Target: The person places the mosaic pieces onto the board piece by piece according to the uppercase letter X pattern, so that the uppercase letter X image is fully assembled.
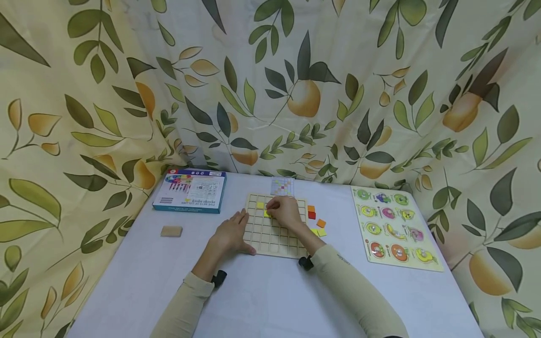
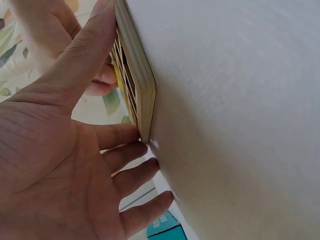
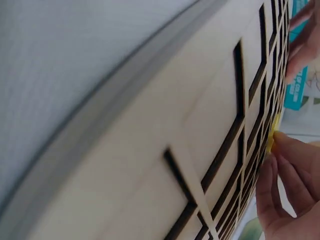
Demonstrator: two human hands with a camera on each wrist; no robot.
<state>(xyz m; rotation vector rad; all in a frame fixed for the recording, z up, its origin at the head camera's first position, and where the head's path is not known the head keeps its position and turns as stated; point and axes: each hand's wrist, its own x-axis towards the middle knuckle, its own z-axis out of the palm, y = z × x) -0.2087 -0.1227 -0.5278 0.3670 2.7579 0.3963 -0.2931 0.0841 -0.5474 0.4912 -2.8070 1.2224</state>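
A wooden grid board (image 1: 274,241) lies flat on the white table. My left hand (image 1: 230,234) rests at its near left corner; in the left wrist view the extended thumb touches one edge and straight, spread fingers (image 2: 132,180) meet the other side. Over the board's upper part, my right hand (image 1: 285,212) pinches a yellow square tile (image 3: 270,142) between thumb and fingertips, down at the grid. Another yellow tile (image 1: 259,205) sits in a cell near the upper left. The right fingers partly hide the cells beneath them.
Right of the board lie orange tiles (image 1: 321,223), a red tile (image 1: 312,215) and yellow tiles (image 1: 322,232). A coloured pattern card (image 1: 282,186) is behind it. Leftward are a boxed game (image 1: 207,197) and a wooden block (image 1: 171,231); a fruit puzzle board (image 1: 393,220) lies far right.
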